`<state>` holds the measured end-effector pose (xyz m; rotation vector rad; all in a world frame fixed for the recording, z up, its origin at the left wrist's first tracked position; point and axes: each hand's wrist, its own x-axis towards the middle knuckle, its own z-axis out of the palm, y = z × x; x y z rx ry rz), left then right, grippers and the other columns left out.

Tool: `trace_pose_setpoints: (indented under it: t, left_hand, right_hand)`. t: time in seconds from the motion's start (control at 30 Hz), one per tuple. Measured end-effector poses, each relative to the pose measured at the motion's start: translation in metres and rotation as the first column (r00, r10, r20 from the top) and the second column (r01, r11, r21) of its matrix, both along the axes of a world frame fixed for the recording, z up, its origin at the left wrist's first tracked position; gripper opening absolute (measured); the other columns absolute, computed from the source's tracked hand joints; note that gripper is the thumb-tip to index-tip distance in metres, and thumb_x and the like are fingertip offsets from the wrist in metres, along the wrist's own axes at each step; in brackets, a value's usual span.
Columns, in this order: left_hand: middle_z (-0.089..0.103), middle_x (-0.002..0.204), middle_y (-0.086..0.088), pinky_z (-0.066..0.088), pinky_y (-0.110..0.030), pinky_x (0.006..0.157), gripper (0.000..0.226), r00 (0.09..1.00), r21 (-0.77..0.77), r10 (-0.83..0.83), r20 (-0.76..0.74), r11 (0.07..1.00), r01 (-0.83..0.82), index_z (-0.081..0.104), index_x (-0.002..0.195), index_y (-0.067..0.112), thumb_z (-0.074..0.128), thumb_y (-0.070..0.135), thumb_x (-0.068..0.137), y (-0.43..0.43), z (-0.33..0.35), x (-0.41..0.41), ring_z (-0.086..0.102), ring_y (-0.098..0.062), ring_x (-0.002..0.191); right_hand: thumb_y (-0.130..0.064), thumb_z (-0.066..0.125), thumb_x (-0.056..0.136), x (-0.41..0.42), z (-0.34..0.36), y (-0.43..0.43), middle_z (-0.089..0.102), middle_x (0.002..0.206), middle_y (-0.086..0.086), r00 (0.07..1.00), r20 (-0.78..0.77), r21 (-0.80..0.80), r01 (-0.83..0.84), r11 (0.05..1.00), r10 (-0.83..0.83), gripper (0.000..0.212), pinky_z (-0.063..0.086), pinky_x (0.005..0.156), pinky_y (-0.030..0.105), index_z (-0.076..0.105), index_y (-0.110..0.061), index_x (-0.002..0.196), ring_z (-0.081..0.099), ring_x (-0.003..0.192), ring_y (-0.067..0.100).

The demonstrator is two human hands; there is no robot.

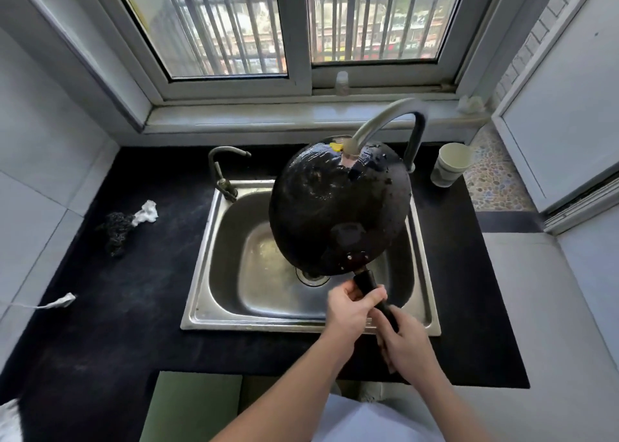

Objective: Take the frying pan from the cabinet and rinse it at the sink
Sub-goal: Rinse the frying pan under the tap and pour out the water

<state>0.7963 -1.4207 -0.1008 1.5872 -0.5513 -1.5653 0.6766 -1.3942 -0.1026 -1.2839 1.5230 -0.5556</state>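
The black frying pan is held tilted over the steel sink, its blackened, wet underside turned up toward me. Its far rim sits right under the spout of the tall curved faucet. Both hands grip the pan's black handle: my left hand is closed around it nearer the pan, and my right hand is closed around its end, above the sink's front rim.
A smaller tap stands at the sink's back left corner. A dark scouring pad and a crumpled white tissue lie on the black counter at left. Stacked white cups stand at right. A barred window is behind.
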Motion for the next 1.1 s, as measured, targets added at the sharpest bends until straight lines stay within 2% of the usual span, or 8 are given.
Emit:
trace_pose_setpoints:
  t: [0.1,0.23,0.37,0.57,0.77,0.9,1.1]
  left_hand:
    - [0.078,0.092,-0.003,0.059,-0.026,0.080,0.018,1.000,-0.003,0.029,0.005,1.000,-0.029,0.073,0.098,0.014,0.079,0.016,0.081,-0.014,0.005,-0.010,0.074,-0.017,0.090]
    - [0.078,0.093,-0.003,0.058,-0.027,0.080,0.012,0.998,-0.013,0.049,0.030,0.999,-0.048,0.074,0.090,0.019,0.079,0.016,0.080,-0.030,0.009,-0.023,0.074,-0.016,0.091]
    - [0.079,0.091,0.000,0.056,-0.023,0.080,0.012,0.996,-0.021,0.068,0.048,0.998,-0.067,0.076,0.092,0.018,0.079,0.017,0.080,-0.041,0.011,-0.031,0.073,-0.013,0.091]
    - [0.079,0.087,0.003,0.055,-0.027,0.087,0.008,0.993,-0.032,0.082,0.088,0.996,-0.080,0.075,0.087,0.021,0.079,0.022,0.080,-0.049,0.015,-0.034,0.073,-0.011,0.091]
    - [0.079,0.087,-0.001,0.055,-0.027,0.086,0.006,0.992,-0.054,0.105,0.073,0.993,-0.101,0.075,0.085,0.019,0.079,0.018,0.080,-0.054,0.017,-0.034,0.073,-0.013,0.090]
    - [0.079,0.089,-0.001,0.056,-0.030,0.087,0.012,0.992,-0.048,0.098,0.076,0.994,-0.095,0.076,0.090,0.018,0.080,0.021,0.079,-0.050,0.012,-0.031,0.073,-0.014,0.092]
    - [0.079,0.088,-0.002,0.055,-0.024,0.079,0.011,0.994,-0.019,0.105,0.036,0.994,-0.104,0.075,0.090,0.015,0.079,0.017,0.080,-0.031,0.007,-0.017,0.073,-0.014,0.091]
  right_hand:
    - [-0.032,0.056,0.101,-0.011,0.003,-0.017,0.059,0.050,-0.002,0.999,0.012,-0.002,-0.041,0.999,0.041,0.025,0.043,0.043,0.025,0.064,-0.017,0.083,0.053,0.039,0.005]
    - [-0.033,0.055,0.101,-0.025,0.004,-0.036,0.060,0.053,0.002,0.997,0.018,0.016,-0.072,0.997,0.071,0.027,0.045,0.043,0.026,0.063,-0.014,0.084,0.054,0.040,0.009]
    - [-0.032,0.055,0.102,-0.033,0.005,-0.051,0.061,0.056,0.003,0.994,0.040,0.032,-0.099,0.995,0.098,0.028,0.045,0.040,0.026,0.062,-0.012,0.082,0.053,0.040,0.012]
    - [-0.035,0.055,0.101,-0.037,0.002,-0.063,0.061,0.055,0.003,0.990,0.072,0.034,-0.120,0.992,0.118,0.031,0.046,0.040,0.030,0.061,-0.011,0.082,0.053,0.041,0.018]
    - [-0.036,0.056,0.101,-0.037,0.003,-0.069,0.061,0.058,0.002,0.990,0.076,0.021,-0.119,0.993,0.117,0.029,0.044,0.042,0.029,0.061,-0.017,0.080,0.053,0.043,0.012]
    - [-0.037,0.055,0.101,-0.035,0.002,-0.064,0.061,0.058,0.003,0.989,0.079,0.038,-0.125,0.991,0.122,0.031,0.046,0.040,0.032,0.061,-0.012,0.084,0.053,0.042,0.020]
    - [-0.037,0.055,0.101,-0.021,0.003,-0.044,0.061,0.056,0.006,0.990,0.049,0.056,-0.136,0.989,0.133,0.030,0.048,0.039,0.030,0.061,-0.010,0.087,0.052,0.040,0.019]
